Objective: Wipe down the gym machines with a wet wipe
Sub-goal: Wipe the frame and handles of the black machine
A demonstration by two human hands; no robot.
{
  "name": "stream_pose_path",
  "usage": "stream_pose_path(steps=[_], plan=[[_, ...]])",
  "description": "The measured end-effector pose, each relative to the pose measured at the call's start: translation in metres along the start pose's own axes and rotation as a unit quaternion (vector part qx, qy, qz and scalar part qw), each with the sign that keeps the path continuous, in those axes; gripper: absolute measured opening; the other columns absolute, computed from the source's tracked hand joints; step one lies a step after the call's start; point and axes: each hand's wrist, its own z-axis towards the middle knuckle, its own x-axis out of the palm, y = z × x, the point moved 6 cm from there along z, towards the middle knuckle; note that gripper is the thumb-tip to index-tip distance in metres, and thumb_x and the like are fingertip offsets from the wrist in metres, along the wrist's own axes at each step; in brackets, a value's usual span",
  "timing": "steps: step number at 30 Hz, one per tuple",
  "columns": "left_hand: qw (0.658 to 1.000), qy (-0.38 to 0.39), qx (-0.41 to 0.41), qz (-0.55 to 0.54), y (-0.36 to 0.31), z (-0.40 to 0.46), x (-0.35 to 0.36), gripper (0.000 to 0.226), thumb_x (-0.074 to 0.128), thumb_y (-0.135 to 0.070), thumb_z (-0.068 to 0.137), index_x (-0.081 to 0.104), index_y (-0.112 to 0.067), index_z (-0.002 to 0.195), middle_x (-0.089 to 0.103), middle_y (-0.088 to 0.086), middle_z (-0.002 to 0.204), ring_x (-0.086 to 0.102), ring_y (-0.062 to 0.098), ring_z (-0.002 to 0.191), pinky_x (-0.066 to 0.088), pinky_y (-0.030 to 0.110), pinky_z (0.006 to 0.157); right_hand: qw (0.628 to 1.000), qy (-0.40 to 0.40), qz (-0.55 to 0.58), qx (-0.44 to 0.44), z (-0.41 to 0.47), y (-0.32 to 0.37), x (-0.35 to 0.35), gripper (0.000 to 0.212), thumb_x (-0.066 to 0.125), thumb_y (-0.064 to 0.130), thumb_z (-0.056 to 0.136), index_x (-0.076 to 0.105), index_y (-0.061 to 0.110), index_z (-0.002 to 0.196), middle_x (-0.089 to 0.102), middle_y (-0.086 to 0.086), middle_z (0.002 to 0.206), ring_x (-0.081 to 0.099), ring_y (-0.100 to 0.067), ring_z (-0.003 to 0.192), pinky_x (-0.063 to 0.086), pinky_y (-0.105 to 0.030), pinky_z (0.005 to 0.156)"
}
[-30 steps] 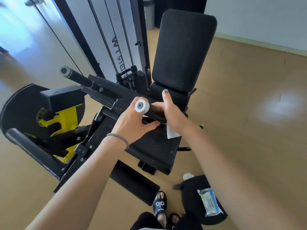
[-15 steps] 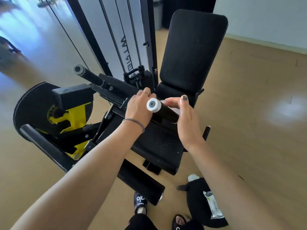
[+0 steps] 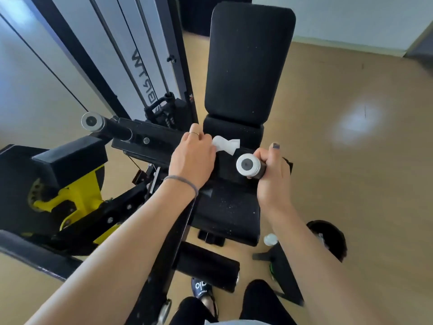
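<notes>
A black gym machine stands before me, with a tall back pad (image 3: 248, 64) and a dusty seat (image 3: 230, 212). My left hand (image 3: 192, 158) holds a white wet wipe (image 3: 226, 144) against the black frame beside the seat. My right hand (image 3: 273, 179) grips the near handle bar, whose silver end cap (image 3: 248, 164) faces me. A second handle with a silver cap (image 3: 91, 121) sticks out to the left.
Yellow and black cam parts (image 3: 70, 202) sit at the left, the weight stack frame (image 3: 145, 66) behind. A black foot roller pad (image 3: 208, 266) lies near my sandalled foot (image 3: 201, 289). A round black stool (image 3: 328, 238) stands at the lower right on the wood floor.
The wipe has passed from under my right hand to my left, which slid away from the handle onto the frame. My right hand has closed round the handle bar.
</notes>
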Motion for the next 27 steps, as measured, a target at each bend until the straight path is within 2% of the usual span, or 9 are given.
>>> stream_pose_path(steps=[3, 6, 9, 12, 14, 17, 19, 23, 27], plan=[[0.997, 0.061, 0.031, -0.042, -0.030, -0.012, 0.007, 0.008, 0.053, -0.013, 0.095, 0.049, -0.012, 0.088, 0.050, 0.006, 0.103, 0.053, 0.023, 0.091, 0.047, 0.035, 0.066, 1.000, 0.008, -0.001, -0.009, 0.001, 0.001, -0.001, 0.062, 0.014, 0.046, 0.105, 0.039, 0.016, 0.057, 0.041, 0.002, 0.056, 0.035, -0.011, 0.058, 0.028, -0.026, 0.060], [0.977, 0.124, 0.051, -0.164, -0.066, -0.035, 0.010, 0.016, 0.063, -0.014, 0.091, 0.049, -0.008, 0.096, 0.056, 0.004, 0.089, 0.057, 0.024, 0.074, 0.049, 0.037, 0.065, 0.999, 0.041, 0.010, -0.030, 0.000, 0.004, -0.004, 0.065, 0.016, 0.050, 0.105, 0.049, 0.031, 0.052, 0.052, 0.007, 0.055, 0.045, -0.007, 0.057, 0.036, -0.023, 0.064], [0.988, 0.071, -0.057, -0.128, -0.026, -0.016, 0.000, 0.009, 0.057, -0.013, 0.090, 0.049, -0.014, 0.089, 0.051, 0.002, 0.092, 0.053, 0.029, 0.073, 0.049, 0.043, 0.065, 0.995, 0.081, 0.013, -0.056, -0.001, 0.013, -0.003, 0.062, 0.019, 0.044, 0.108, 0.050, 0.035, 0.056, 0.052, 0.014, 0.055, 0.047, -0.005, 0.058, 0.034, -0.017, 0.064], [0.981, 0.000, -0.170, -0.092, 0.019, -0.010, -0.015, 0.004, 0.054, -0.016, 0.092, 0.054, -0.018, 0.089, 0.051, 0.001, 0.095, 0.054, 0.029, 0.082, 0.046, 0.037, 0.070, 0.994, 0.083, -0.006, -0.064, 0.001, 0.014, 0.001, 0.063, 0.016, 0.053, 0.104, 0.047, 0.034, 0.052, 0.052, 0.012, 0.053, 0.049, -0.007, 0.058, 0.035, -0.028, 0.070], [0.990, 0.034, -0.116, -0.071, -0.008, -0.017, -0.007, 0.007, 0.057, -0.014, 0.090, 0.057, -0.020, 0.087, 0.051, -0.002, 0.093, 0.056, 0.027, 0.079, 0.049, 0.038, 0.069, 0.994, 0.086, -0.012, -0.063, 0.004, 0.012, 0.004, 0.063, 0.014, 0.057, 0.101, 0.048, 0.036, 0.051, 0.055, 0.011, 0.054, 0.052, -0.007, 0.060, 0.038, -0.032, 0.072], [0.984, 0.147, -0.048, -0.089, -0.056, -0.036, 0.014, 0.007, 0.061, -0.013, 0.087, 0.055, -0.017, 0.090, 0.056, -0.001, 0.087, 0.061, 0.027, 0.073, 0.055, 0.045, 0.068, 0.994, 0.091, -0.013, -0.060, 0.005, 0.010, 0.002, 0.061, 0.016, 0.058, 0.100, 0.049, 0.038, 0.053, 0.056, 0.012, 0.054, 0.055, -0.006, 0.060, 0.042, -0.033, 0.073], [0.990, 0.113, -0.058, -0.059, -0.041, -0.033, 0.004, 0.003, 0.060, -0.009, 0.088, 0.059, -0.012, 0.089, 0.057, 0.003, 0.091, 0.061, 0.029, 0.075, 0.054, 0.046, 0.070, 0.993, 0.100, -0.005, -0.056, 0.005, 0.012, 0.002, 0.060, 0.016, 0.058, 0.099, 0.049, 0.037, 0.053, 0.057, 0.011, 0.054, 0.056, -0.006, 0.060, 0.043, -0.032, 0.072], [0.983, 0.032, -0.180, -0.022, 0.014, -0.029, -0.021, 0.013, 0.058, -0.011, 0.091, 0.065, -0.011, 0.080, 0.055, -0.001, 0.096, 0.057, 0.023, 0.082, 0.052, 0.038, 0.072, 0.994, 0.076, -0.010, -0.074, 0.005, 0.014, 0.002, 0.063, 0.013, 0.057, 0.096, 0.048, 0.023, 0.056, 0.056, 0.002, 0.053, 0.052, -0.010, 0.056, 0.040, -0.029, 0.065], [0.990, 0.109, -0.067, -0.056, -0.040, -0.043, -0.008, 0.008, 0.062, -0.015, 0.090, 0.063, -0.012, 0.083, 0.058, -0.002, 0.092, 0.059, 0.023, 0.076, 0.053, 0.038, 0.070, 0.994, 0.064, -0.001, -0.083, 0.004, 0.015, 0.001, 0.056, 0.016, 0.051, 0.098, 0.044, 0.030, 0.054, 0.054, 0.005, 0.051, 0.052, -0.010, 0.054, 0.039, -0.029, 0.062]])
